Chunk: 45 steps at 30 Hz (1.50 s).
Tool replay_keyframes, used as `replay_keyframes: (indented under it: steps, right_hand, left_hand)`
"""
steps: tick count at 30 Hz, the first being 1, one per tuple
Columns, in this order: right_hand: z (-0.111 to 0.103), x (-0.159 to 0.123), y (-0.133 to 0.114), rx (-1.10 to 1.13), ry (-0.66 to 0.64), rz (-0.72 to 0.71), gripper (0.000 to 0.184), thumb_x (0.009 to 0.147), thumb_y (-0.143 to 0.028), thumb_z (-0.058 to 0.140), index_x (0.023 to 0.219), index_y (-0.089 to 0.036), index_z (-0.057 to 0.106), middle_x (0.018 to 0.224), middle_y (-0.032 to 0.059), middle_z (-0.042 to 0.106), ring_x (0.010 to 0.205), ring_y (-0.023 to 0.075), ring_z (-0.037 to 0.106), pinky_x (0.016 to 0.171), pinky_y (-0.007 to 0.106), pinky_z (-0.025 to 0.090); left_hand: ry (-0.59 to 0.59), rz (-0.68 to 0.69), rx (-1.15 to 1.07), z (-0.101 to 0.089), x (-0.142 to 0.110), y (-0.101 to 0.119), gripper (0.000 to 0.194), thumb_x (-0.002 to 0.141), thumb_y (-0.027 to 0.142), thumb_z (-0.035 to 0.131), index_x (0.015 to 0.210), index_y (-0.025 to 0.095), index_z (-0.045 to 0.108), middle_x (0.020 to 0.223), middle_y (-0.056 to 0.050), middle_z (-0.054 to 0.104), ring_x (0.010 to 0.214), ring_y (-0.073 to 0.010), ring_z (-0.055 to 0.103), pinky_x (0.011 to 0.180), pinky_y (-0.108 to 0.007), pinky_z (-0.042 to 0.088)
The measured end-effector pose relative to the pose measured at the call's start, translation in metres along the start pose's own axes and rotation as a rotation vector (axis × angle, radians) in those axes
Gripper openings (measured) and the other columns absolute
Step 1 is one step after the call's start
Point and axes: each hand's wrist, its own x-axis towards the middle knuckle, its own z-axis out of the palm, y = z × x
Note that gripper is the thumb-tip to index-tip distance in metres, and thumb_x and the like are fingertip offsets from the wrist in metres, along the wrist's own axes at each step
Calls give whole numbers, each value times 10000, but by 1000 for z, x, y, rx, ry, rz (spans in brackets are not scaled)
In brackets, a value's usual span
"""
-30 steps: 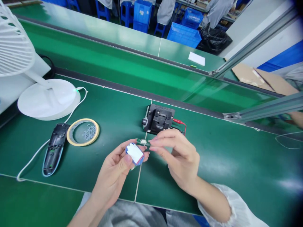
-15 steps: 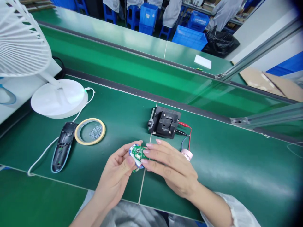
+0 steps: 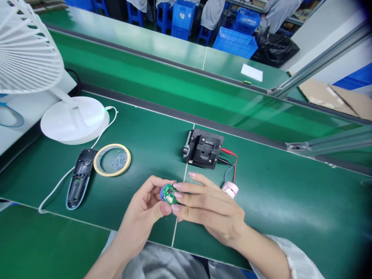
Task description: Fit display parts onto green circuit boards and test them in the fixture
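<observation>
Both my hands meet low in the middle of the green bench. My left hand (image 3: 147,209) pinches a small assembly: a green circuit board (image 3: 169,193) lying on a blue-wrapped pack whose edge peeks out beneath. My right hand (image 3: 210,207) lies over the board's right side, fingers pressed together on it. A small pink round part (image 3: 230,189) hangs by red and blue wires just beyond my right hand. Behind the hands stands a black fixture (image 3: 203,148).
A roll of yellow tape (image 3: 112,159) ringing several small screws lies at left, beside a black handheld housing (image 3: 79,178). A white fan (image 3: 74,120) with its cable stands far left. A conveyor belt (image 3: 174,87), blue crates (image 3: 235,42) and other people lie beyond.
The pack's white face was showing with the board held apart above it; now the green board sits folded onto the pack, and both hands have closed in around it. The pink part came into view.
</observation>
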Motion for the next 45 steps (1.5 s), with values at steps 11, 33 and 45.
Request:
replay_keyframes:
  steps: [11,33,45]
  right_hand:
    - [4,21,3,77,135,175,329,836,-273,728,1157,-283,655,1033,15,772,1115,205,669,1039,435,459]
    - [-4,18,18,63,16,36,257,902,-110,588,1156,-139,560,1113,140,690,1133,156,635,983,287,552]
    - [-13,21,17,84,-102,104,261,900,-215,641,1153,-161,609,1099,109,692,1028,147,662,915,279,572]
  left_hand:
    - [145,110,-66,9,-1,-6,338,659,369,879,927,248,711,846,8,678,793,-111,630,716,-170,520]
    - [246,337,496,13,8,-12,388,746,296,761,1116,215,679,988,-43,737,846,-166,685,780,-239,585]
    - [86,56,462,4,14,1,357,740,386,771,1012,168,696,846,-50,727,740,-175,682,689,-265,593]
